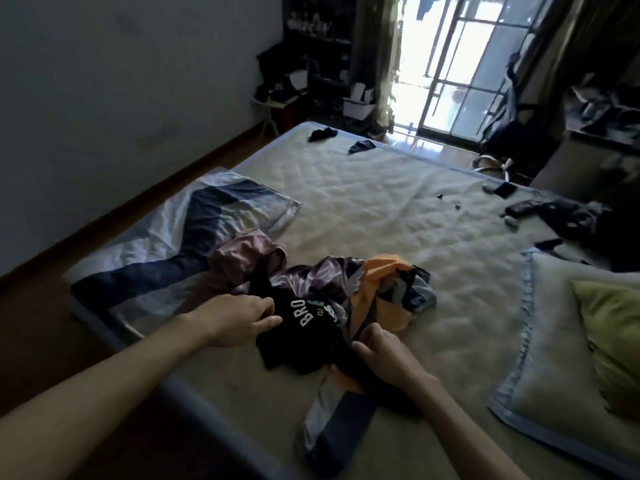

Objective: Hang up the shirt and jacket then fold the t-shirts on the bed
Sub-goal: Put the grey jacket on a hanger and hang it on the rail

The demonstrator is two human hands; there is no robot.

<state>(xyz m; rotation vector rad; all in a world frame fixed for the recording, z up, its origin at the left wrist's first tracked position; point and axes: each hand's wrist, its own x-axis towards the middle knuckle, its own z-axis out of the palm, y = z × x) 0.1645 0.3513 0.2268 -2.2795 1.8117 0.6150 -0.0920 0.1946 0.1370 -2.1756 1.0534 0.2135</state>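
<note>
A person's two bare hands work at a heap of clothes near the close edge of a bed (363, 202), seen from a head-worn camera. The left hand (239, 318) pinches the edge of a black t-shirt (301, 327) with white lettering between thumb and fingers; the right hand (381, 351) curls its fingers round a dark fold where the black shirt meets an orange garment (384, 292). The black shirt lies between the two hands, on top of the heap. Just beyond the hands sit a shiny mauve garment (322, 275) and a dusty pink one (242, 251); a grey and navy piece (329, 417) trails from under the right wrist toward the near bed edge.

Left of the left hand a striped blue and white pillow (194, 223) reaches the bed's left edge, which runs just beside a wall. Right of the right hand, a pale blanket with blue trim (540, 341) and a green cushion (609, 334) fill the corner, both cut off by the frame. Beyond the hands the mattress lies bare over a broad stretch, up to two small dark garments (323, 134) at the far edge.

Far right, dark small objects (540, 209) cluster on the bed, too dim to name. The lit balcony door (478, 71) blows out detail, and the shelves (318, 57) beside it are lost in shadow. The lettering on the shirt is partly folded under.
</note>
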